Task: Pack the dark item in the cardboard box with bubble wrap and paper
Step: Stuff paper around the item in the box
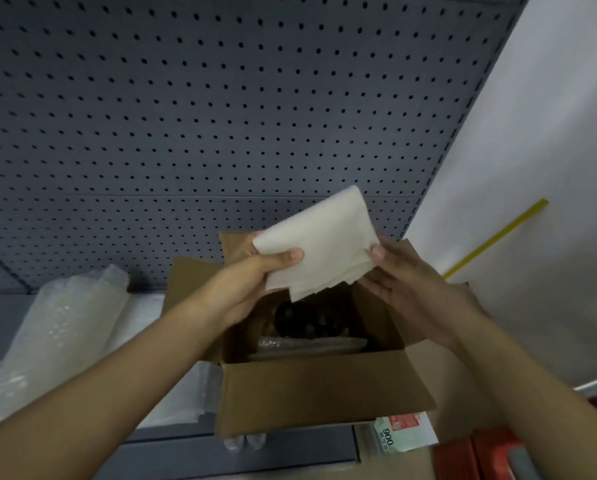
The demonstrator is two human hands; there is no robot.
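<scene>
An open cardboard box (317, 389) stands on the shelf with its flaps spread out. Inside it lies the dark item (304, 318), with a layer of clear bubble wrap (307, 346) in front of it. Above the box I hold a folded sheet of white paper (319, 240) with both hands. My left hand (255, 282) grips the paper's left edge, thumb on top. My right hand (404, 278) pinches its right edge. The paper hides the far part of the box's inside.
A roll of bubble wrap (61, 327) lies on the shelf left of the box. A grey pegboard (220, 116) rises behind. At the lower right are a price tag (399, 433) and red packages (480, 455). A white wall with a yellow strip (497, 237) is to the right.
</scene>
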